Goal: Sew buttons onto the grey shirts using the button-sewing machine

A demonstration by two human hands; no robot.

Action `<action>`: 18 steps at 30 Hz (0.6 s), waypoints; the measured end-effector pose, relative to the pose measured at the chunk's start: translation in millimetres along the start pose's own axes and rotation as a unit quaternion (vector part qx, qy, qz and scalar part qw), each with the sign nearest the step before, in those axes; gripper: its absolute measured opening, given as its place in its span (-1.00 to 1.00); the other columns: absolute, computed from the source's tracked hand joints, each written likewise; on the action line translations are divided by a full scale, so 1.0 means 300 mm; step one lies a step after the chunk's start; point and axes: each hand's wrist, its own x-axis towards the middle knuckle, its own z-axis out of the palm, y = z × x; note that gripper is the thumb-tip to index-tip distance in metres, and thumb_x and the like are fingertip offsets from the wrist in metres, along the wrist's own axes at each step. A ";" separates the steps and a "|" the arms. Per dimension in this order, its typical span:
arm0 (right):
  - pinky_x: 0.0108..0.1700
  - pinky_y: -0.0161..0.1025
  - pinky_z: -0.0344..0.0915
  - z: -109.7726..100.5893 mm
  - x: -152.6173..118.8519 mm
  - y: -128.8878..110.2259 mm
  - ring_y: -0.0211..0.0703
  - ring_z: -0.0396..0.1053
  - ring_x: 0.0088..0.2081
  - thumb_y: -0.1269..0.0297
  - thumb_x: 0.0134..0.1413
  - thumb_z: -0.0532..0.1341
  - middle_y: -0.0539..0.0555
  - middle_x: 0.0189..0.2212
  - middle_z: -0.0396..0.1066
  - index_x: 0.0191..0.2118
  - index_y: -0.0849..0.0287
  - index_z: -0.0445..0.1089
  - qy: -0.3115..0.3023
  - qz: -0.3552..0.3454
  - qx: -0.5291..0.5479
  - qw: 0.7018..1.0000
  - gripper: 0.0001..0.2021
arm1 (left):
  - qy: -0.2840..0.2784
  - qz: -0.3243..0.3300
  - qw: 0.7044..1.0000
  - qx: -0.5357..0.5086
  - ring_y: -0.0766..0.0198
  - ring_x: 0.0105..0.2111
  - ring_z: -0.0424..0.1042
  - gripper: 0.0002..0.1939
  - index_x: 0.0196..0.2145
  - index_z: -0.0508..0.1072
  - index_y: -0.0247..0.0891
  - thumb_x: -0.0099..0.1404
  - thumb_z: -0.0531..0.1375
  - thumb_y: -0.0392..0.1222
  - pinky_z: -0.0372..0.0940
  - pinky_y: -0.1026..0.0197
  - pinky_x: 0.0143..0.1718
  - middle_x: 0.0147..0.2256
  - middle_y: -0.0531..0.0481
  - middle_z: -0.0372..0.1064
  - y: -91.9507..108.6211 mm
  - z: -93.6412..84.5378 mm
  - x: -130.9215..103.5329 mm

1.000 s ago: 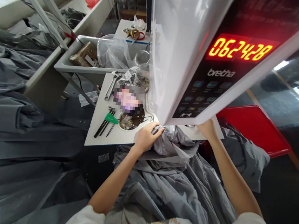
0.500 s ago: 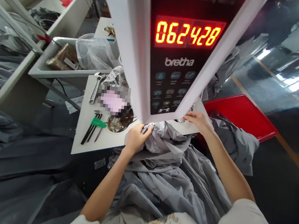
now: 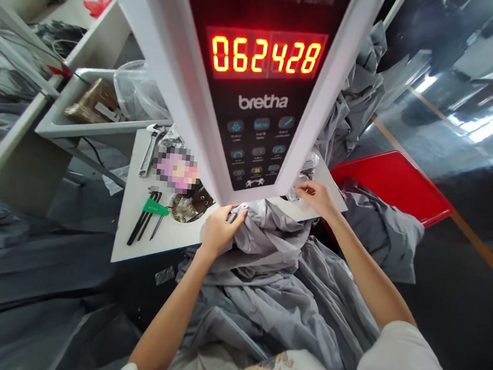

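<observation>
My left hand point(image 3: 219, 229) is closed on the edge of a grey garment point(image 3: 274, 240), just below the front of the white button sewing machine point(image 3: 261, 102). A small pale button-like disc point(image 3: 245, 207) shows by the thumb. My right hand point(image 3: 318, 198) is right of the machine, over a clear plastic bag point(image 3: 292, 194) on the table. Its thumb and forefinger are pinched together; what lies between them, if anything, is too small to make out. The machine's lit display hides the area beneath it. The garment's folds hang down over my lap.
On the table point(image 3: 124, 249) at left lie an adjustable wrench point(image 3: 148, 151) and hex keys in a green holder point(image 3: 156, 207). A round recess point(image 3: 185, 209) holds small metal parts. A red tray point(image 3: 397, 179) stands at right. Grey cloth point(image 3: 11, 278) is heaped at left.
The view has shifted, so the machine appears further left. My right hand's fingers, earlier reaching partly behind the machine's edge, now show pinched above the bag. My left hand keeps holding the garment.
</observation>
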 end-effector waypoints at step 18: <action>-0.22 -0.27 0.17 0.041 -0.004 -0.058 -0.13 0.32 -0.21 0.42 0.20 0.05 0.14 -0.30 0.41 -0.35 0.20 0.50 -0.045 -0.093 -0.338 0.935 -0.74 | 0.000 -0.002 1.000 0.002 0.15 -0.15 0.45 -0.68 -0.15 0.48 -0.21 0.28 0.12 0.02 0.27 0.17 -0.09 -0.19 -0.08 0.51 0.000 0.000 -0.002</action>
